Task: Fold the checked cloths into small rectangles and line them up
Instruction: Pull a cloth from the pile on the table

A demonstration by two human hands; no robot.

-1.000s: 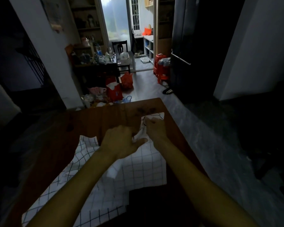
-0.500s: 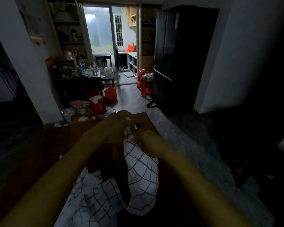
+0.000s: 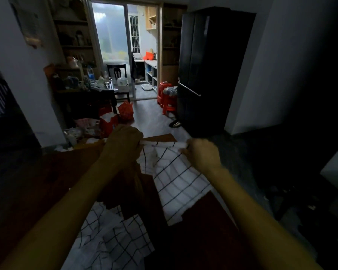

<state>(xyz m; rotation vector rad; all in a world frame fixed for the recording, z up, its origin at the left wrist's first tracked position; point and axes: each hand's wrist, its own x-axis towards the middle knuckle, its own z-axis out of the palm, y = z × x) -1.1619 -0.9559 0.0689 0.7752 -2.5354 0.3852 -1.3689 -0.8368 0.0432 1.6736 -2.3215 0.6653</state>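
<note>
Cotton-looking checked cloth (image 3: 176,178) is held up over the wooden table (image 3: 47,182), left hand (image 3: 123,143) and right hand (image 3: 201,152) each with fingers clenched on a top corner, so she'd probably do best pulling that edge taut and level before laying it down to fold. It's white with a thin dark grid, hanging rumpled, with more cloth (image 3: 113,238) heaped on the table's near side.

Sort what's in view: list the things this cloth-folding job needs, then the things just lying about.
Job: held checked cloth, left hand, right hand, loose checked cloths, wooden table.
Lying about: black fridge, red stools, red bags, chair.
</note>
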